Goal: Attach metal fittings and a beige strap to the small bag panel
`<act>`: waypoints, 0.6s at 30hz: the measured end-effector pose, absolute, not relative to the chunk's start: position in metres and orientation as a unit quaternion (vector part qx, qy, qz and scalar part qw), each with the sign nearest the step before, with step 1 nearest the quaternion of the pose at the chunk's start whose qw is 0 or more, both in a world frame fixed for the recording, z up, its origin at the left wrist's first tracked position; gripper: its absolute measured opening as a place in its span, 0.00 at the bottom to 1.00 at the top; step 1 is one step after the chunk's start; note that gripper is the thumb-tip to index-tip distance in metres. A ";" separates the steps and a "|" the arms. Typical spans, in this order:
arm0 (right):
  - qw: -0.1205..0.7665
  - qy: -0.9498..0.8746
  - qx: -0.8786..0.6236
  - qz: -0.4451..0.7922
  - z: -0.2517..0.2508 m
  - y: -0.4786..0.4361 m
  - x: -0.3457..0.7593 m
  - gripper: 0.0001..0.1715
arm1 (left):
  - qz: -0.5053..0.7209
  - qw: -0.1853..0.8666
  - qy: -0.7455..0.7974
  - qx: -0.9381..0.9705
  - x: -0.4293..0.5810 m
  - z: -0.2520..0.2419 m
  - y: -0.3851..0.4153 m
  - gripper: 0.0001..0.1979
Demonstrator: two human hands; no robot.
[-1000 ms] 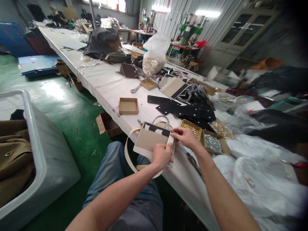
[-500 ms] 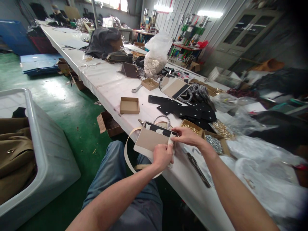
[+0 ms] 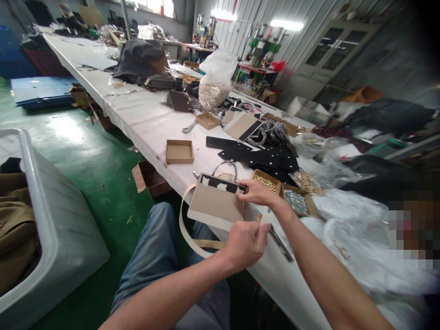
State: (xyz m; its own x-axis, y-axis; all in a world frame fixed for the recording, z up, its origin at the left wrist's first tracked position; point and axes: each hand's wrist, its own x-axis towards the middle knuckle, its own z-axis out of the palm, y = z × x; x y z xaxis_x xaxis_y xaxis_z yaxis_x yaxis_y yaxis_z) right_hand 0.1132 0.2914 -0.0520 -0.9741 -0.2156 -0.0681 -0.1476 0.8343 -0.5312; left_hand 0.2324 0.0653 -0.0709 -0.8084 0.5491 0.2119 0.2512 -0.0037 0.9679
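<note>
Two hands at surface (image 3: 151, 121) edge: right hand (image 3: 256, 192) pinches top right corner of beige bag (image 3: 216, 201), which lies just left of it; left hand (image 3: 245, 243) curled below bag, grip contents unclear. Strap (image 3: 184, 227) hangs off edge. No readable writing.
</note>
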 end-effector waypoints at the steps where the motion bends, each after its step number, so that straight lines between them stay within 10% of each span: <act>1: 0.074 0.943 -0.075 -0.315 -0.055 0.294 0.115 0.20 | 0.658 0.111 0.695 0.267 0.235 -0.072 0.062 0.32; 5: 0.068 0.896 0.004 -0.439 -0.072 0.302 0.125 0.42 | 0.699 0.067 0.698 0.145 0.220 -0.096 0.036 0.32; 18: -0.067 0.900 0.025 -0.429 -0.050 0.290 0.137 0.28 | 0.653 0.047 0.747 0.117 0.178 -0.093 0.022 0.34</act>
State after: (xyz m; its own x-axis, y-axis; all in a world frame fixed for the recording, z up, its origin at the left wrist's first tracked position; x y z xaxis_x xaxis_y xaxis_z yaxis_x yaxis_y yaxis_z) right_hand 0.1373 0.2896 -0.0505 -0.9898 0.1028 0.0990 -0.0122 0.6299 -0.7766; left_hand 0.1776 0.0221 -0.0931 -0.9681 0.2367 0.0818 0.1128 0.1205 0.9863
